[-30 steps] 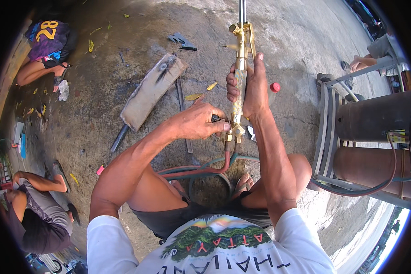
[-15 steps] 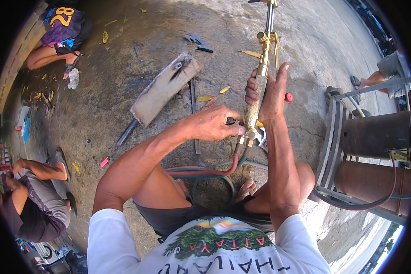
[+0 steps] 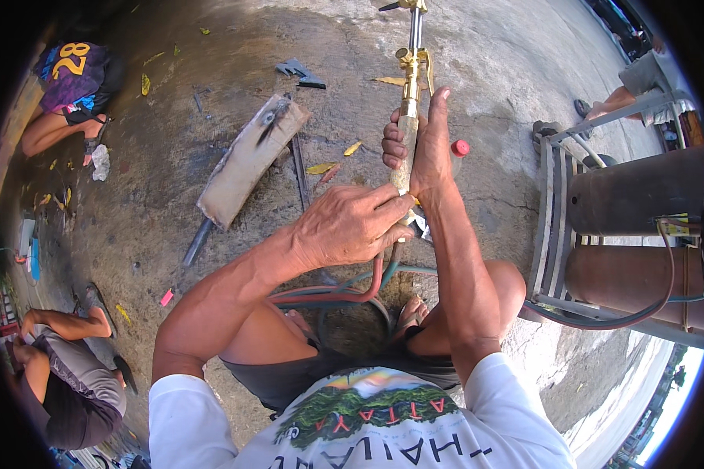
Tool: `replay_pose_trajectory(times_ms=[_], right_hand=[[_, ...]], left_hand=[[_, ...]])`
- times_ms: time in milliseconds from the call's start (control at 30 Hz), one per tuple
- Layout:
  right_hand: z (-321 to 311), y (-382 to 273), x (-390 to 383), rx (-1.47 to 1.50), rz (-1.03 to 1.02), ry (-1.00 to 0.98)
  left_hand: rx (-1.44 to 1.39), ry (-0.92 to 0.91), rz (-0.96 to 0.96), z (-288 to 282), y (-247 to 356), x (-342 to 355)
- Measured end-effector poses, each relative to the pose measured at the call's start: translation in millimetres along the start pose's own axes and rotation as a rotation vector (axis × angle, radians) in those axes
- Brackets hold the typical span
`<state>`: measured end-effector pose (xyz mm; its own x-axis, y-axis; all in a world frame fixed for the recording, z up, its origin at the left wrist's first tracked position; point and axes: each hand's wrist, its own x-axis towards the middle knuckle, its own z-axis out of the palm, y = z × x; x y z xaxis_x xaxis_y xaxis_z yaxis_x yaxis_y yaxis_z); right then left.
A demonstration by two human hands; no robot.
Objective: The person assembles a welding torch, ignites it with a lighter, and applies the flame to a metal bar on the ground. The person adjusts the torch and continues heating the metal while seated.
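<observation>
A brass cutting torch (image 3: 407, 98) points away from me, its far end cut off by the top of the picture. My right hand (image 3: 429, 152) is wrapped round its knurled handle, thumb stretched along the side. At the rear of the handle my left hand (image 3: 353, 224) is closed, fingers and thumb pinching the valve end; the exact part between them is hidden. A red hose (image 3: 360, 295) and a green hose (image 3: 405, 269) run from the torch's back end and loop on the ground between my feet.
A scorched metal piece with a pipe (image 3: 250, 160) lies left of the torch, beside a thin bar (image 3: 299, 172). Steel scraps (image 3: 301, 73) lie farther off. A red-capped bottle (image 3: 459, 152) stands right of my wrist. Gas cylinders (image 3: 633, 191) rest in a rack at right. People (image 3: 78, 383) sit nearby.
My left hand has turned over the torch's rear end, now covering the valve and fittings that showed before. The torch and both hands sit farther left in view, as does the whole scene.
</observation>
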<state>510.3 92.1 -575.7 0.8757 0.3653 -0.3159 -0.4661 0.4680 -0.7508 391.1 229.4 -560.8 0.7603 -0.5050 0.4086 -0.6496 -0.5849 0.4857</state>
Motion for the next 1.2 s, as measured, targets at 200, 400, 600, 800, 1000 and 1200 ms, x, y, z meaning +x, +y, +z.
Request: replay_pose_trajectory(times_ms=[200, 400, 600, 800, 1000, 1200], right_hand=[[-0.1, -1.4, -1.6, -0.011, 0.000, -0.012], [4.5, -5.7, -6.4, -0.021, -0.011, -0.019], [2.8, -4.1, -4.4, -0.001, -0.007, -0.029], [2.9, -6.7, -5.6, -0.028, -0.016, -0.038], [6.2, -7.7, -8.6, -0.022, -0.062, -0.094], [8.4, -22.7, -17.3, 0.066, -0.127, -0.120]], left_hand=[[0.113, -0.041, 0.256, 1.6, -3.6, 2.2], [0.239, -0.046, 0.329, -11.4, 2.9, 6.5], [0.197, 0.032, 0.193, -0.7, 7.4, 5.9], [0.158, 0.080, 0.034, -0.9, 14.1, 1.9], [-0.211, 0.121, -0.504, -20.3, -5.5, -1.8], [-0.430, -0.175, -0.523, -21.9, -7.0, -3.5]])
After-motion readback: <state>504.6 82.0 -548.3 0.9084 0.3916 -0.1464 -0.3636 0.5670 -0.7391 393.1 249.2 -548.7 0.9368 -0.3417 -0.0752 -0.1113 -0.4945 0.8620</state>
